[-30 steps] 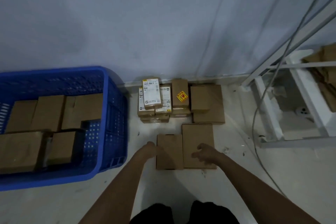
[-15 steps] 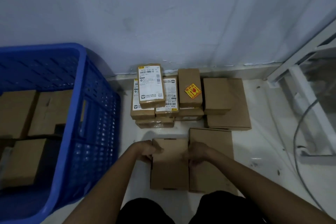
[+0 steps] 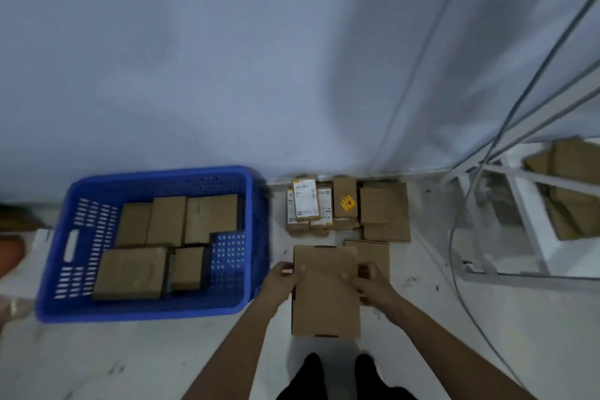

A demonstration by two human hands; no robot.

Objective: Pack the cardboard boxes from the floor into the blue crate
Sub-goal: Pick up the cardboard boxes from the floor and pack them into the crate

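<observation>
A flat brown cardboard box (image 3: pixel 325 299) is lifted off the floor in front of me. My left hand (image 3: pixel 283 276) grips its left edge and my right hand (image 3: pixel 370 279) grips its right edge, thumbs on top. A second flat box (image 3: pixel 376 252) lies on the floor behind it, partly hidden. Against the wall stands a pile of small labelled boxes (image 3: pixel 306 203), one with a yellow sticker (image 3: pixel 346 203), and larger plain boxes (image 3: pixel 384 211). The blue crate (image 3: pixel 256 237) sits to the left, holding several brown boxes (image 3: pixel 130 273).
A white metal frame (image 3: pixel 532 230) with more cardboard stands at the right, and grey cables (image 3: pixel 454 237) hang down and run across the floor. The wall is close behind the piles. My dark shoes (image 3: pixel 337 377) show at the bottom edge.
Both hands closed on the sides of the near flat box and lifted it off the floor toward me. The view pulled back, bringing the whole crate into sight.
</observation>
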